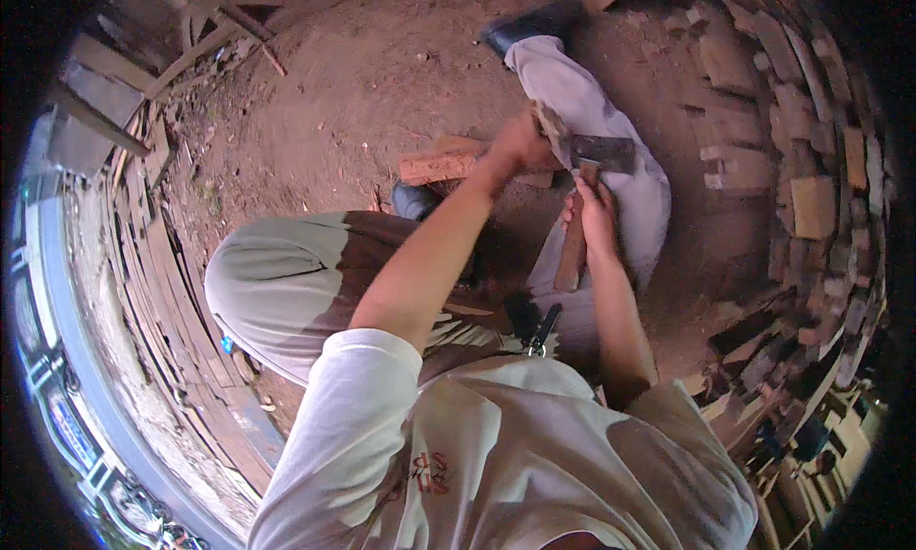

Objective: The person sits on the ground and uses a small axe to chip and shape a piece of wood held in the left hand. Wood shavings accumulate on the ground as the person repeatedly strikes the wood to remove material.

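Your right hand (598, 216) is wrapped around the upper handle of a hatchet-like tool with a brown wooden shaft and dark metal head (572, 249). Your left hand (520, 145) is closed on a pale, rough-edged piece of blurred material (550, 124), just beside that head. The piece sits in front of your outstretched right leg in light trousers (620, 192). A glancing blow or a slipping grip could bring the metal onto your left fingers, or into that leg, since both are so near. Your left arm reaches forward and inward, wrist above the ground; your right forearm points away from you, the shaft's free end toward your body. Beyond your left wrist, reddish-brown wooden blocks (434, 166) lie on bare brown earth (334, 102).
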A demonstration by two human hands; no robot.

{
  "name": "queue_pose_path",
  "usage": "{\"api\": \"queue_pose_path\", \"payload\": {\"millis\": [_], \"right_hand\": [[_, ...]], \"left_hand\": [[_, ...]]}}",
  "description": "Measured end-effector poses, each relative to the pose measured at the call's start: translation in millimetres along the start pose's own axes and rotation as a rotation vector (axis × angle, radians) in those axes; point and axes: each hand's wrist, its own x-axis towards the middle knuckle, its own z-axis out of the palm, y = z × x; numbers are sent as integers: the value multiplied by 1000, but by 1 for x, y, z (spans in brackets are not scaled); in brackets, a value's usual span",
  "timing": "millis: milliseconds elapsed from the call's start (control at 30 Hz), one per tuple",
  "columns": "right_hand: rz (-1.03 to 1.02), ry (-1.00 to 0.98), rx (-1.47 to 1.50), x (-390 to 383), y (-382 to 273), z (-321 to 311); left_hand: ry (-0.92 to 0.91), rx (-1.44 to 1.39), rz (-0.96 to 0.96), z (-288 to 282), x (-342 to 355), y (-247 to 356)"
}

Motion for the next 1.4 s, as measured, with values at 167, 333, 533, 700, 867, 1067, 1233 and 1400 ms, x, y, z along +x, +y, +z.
{"api": "queue_pose_path", "payload": {"millis": [167, 333, 533, 700, 867, 1067, 1233, 1400], "right_hand": [[21, 46, -71, 22, 24, -21], [28, -54, -73, 20, 21, -6], [34, -94, -178, 18, 25, -1], [39, -92, -180, 16, 22, -1], [64, -69, -182, 13, 18, 0], [129, -54, -120, 18, 24, 1], [44, -127, -172, 14, 24, 6], [-104, -212, -287, 8, 10, 12]], "left_hand": [[-29, 279, -142, -92, -9, 62], [143, -6, -99, -133, -26, 39], [222, -216, -186, -130, -25, 8], [216, -135, -95, -116, -20, -7], [167, -116, -64, -108, -29, -2], [169, -37, -89, -106, -29, -10], [193, -95, 17, -103, -31, -15], [70, -80, -101, -103, -39, 29]]}}
